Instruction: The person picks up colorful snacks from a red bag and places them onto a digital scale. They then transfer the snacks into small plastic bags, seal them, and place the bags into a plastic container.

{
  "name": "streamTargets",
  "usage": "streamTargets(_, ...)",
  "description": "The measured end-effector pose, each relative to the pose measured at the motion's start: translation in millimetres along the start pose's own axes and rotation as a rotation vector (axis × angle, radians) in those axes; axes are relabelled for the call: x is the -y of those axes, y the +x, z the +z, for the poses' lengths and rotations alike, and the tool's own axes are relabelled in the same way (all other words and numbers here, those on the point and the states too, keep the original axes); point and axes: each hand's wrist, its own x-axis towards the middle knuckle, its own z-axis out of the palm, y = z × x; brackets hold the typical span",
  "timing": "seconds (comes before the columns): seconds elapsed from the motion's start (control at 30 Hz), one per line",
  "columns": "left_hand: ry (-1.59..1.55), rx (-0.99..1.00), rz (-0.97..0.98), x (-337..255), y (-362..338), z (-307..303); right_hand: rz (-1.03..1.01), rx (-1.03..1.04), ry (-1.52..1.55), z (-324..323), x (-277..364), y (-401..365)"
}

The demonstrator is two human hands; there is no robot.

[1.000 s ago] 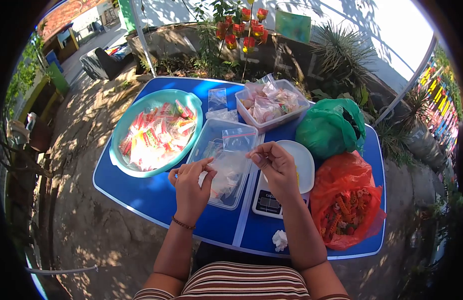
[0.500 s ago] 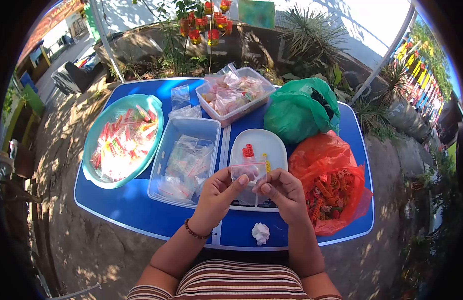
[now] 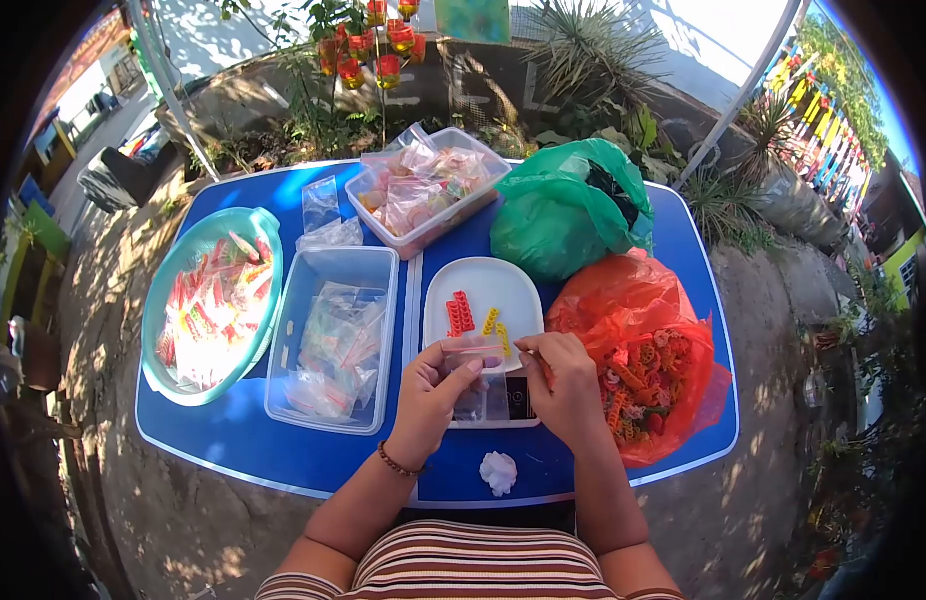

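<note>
My left hand pinches a small clear zip bag by its left side, with the thumb in front. At the bag's upper right corner, the bent fingers of my right hand are closed on its edge; the exact contact is hard to see. Just behind the bag is a white scale with a tray-like top, its dark display partly covered by the bag and my hand. Red zigzag pieces and yellow zigzag pieces lie on the scale.
An orange bag of zigzag pieces and a green bag stand right. Leftward are a clear bin of plastic bags and a turquoise basin of packets. Behind is another filled bin. Crumpled white tissue lies in front.
The view has shifted, so the table things appear further left. My right hand has turned and its fingers are higher along the bag's edge. My left hand keeps its pinch.
</note>
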Motion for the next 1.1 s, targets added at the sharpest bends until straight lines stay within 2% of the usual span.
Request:
streamTargets(0.07, -0.107, 0.006, -0.049, 2.1, 0.0, -9.6, -0.084, -0.016, -0.149, 12.6, -2.6, 10.4)
streamTargets(0.17, -0.017, -0.009, -0.064, 4.2, -0.6, -6.3, 0.026, 0.073, -0.334, 23.1, 7.3, 19.3)
streamTargets(0.27, 0.106, 0.005, 0.045, 13.5, 1.1, -10.0, 0.018, 0.043, -0.375, 29.8, 4.8, 18.2)
streamTargets(0.37, 0.095, 0.01, 0.08, 16.6, 0.4, -10.7, 0.084, -0.042, -0.167, 24.4, 3.0, 14.9)
streamTargets(0.47, 0.218, 0.005, 0.098, 22.2, -0.1, -14.4, 0.261, -0.05, 0.444, 7.6, 15.7, 15.5)
streamTargets(0.57, 0.239, 0.032, 0.084, 26.1, -2.1, -15.4, 0.244, 0.047, 0.806, 1.1, 18.8, 8.0)
streamTargets(0.67, 0.193, 0.096, 0.082, 16.7, -6.2, -9.3, 0.251, 0.024, 0.857, 6.9, 20.6, 2.4)
streamTargets(0.77, 0.269, 0.077, 0.075, 14.5, -7.0, -12.8, 0.213, 0.177, 0.662, 2.0, 17.5, 0.0)
streamTargets(0.87, 0.292, 0.09, 0.069, 13.1, -7.8, -15.5, 0.232, 0.139, 0.691, 3.4, 18.4, 0.5)
streamTargets(1.07, 0.137, 0.132, 0.075, 13.7, -8.8, -14.6, -0.166, 0.145, 0.258, -1.5, 14.2, 6.7)
streamTargets(1.1, 0.149, 0.145, 0.08, 15.3, -8.9, -15.0, -0.165, 0.169, 0.299, -2.2, 12.7, 8.9)
